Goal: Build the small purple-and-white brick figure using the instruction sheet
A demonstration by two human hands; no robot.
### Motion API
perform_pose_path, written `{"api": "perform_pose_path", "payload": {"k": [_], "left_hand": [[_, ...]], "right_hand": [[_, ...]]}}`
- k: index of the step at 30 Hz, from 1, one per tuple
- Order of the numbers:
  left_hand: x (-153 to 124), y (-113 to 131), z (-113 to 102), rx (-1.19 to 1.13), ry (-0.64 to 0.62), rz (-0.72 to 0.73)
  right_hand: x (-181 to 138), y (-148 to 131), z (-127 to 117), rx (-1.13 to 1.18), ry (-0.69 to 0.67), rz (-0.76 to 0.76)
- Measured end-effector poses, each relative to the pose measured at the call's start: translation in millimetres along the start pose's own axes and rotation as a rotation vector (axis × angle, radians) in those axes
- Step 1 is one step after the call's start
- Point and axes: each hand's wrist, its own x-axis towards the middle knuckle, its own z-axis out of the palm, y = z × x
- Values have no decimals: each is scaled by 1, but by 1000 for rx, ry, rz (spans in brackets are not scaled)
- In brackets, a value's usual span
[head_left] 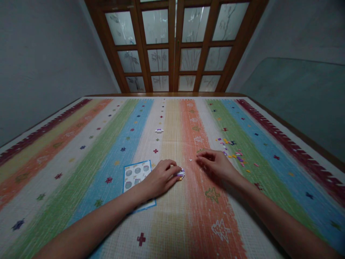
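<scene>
My left hand (165, 175) rests on the striped cloth, its thumb and fingers closed on a small toy-brick build (180, 174) of white, purple and yellow pieces. Part of that build is hidden behind the fingers. To its right, my right hand (215, 162) hovers low over the orange stripe with thumb and fingertips drawn together. What they hold, if anything, is too small to make out. Just left of those fingertips a tiny white piece (190, 159) lies apart on the cloth. A blue-edged instruction sheet (137, 175) lies partly under my left forearm.
Loose small bricks (239, 154) in purple, yellow, pink and dark colours are scattered beyond my right hand. Farther off sits a small white and purple piece (159, 131). The patterned tablecloth (172, 223) covers the table, with wooden glass doors (174, 46) behind it.
</scene>
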Motion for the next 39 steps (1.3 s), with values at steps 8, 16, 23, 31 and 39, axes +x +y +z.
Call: {"api": "perform_pose_path", "payload": {"k": [8,16,23,31,39], "left_hand": [[-1,-2,3,20,33,26],[-2,-2,6,-9,54,-24],[-1,-1,4,-16,45,-30],[-1,-2,4,-22,25,-45],[-1,-1,4,-34,27,-43]], "right_hand": [[0,10,8,-370,-22,-308],[2,7,20,-546,-42,-369],[-11,9,21,-517,-68,-382],[-8,3,11,-457,-187,-452],[-10,7,16,-443,-138,-446]]}}
